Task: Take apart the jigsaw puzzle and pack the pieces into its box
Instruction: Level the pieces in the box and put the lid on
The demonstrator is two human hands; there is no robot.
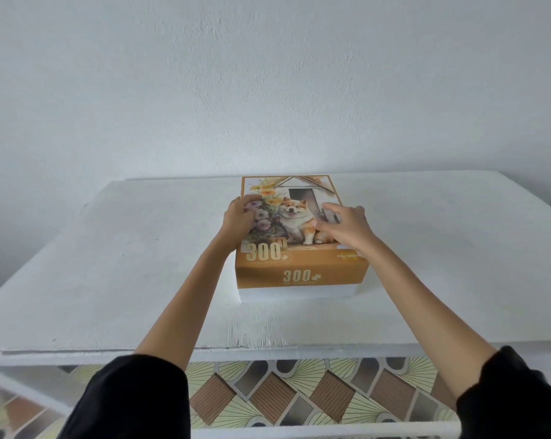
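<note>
Head view, single frame.

The jigsaw puzzle box point(302, 248) sits on the white table point(109, 264), at the centre of the frame and towards the table's far edge. Its long side runs away from us.

The orange lid point(299, 275) is on the box. It carries a picture of a smiling tan-and-white dog beside flowers, and "300" is printed on both the top and the near face. Below the lid's near face we see a strip of the white base point(296, 293), so the lid does not cover the base fully on this side.

Left hand point(240, 218): at the lid's left edge, left of centre frame. The fingers are bent over the edge onto the printed top and grasp the lid there. We cannot see the thumb clearly.

Right hand point(347, 228): on the right part of the lid top, right of centre frame. It is released, with the fingers stretched out nearly straight and lying flat on the picture. The thumb points towards the dog.

Both forearms reach in from the lower frame, bare up to black sleeves point(131, 400) at the lower left and lower right.

A plain white wall point(267, 90) fills the upper half. At the bottom, beneath the table's near rail, we see a floor point(299, 394) with a brown, grey and pale yellow fan pattern.
</note>
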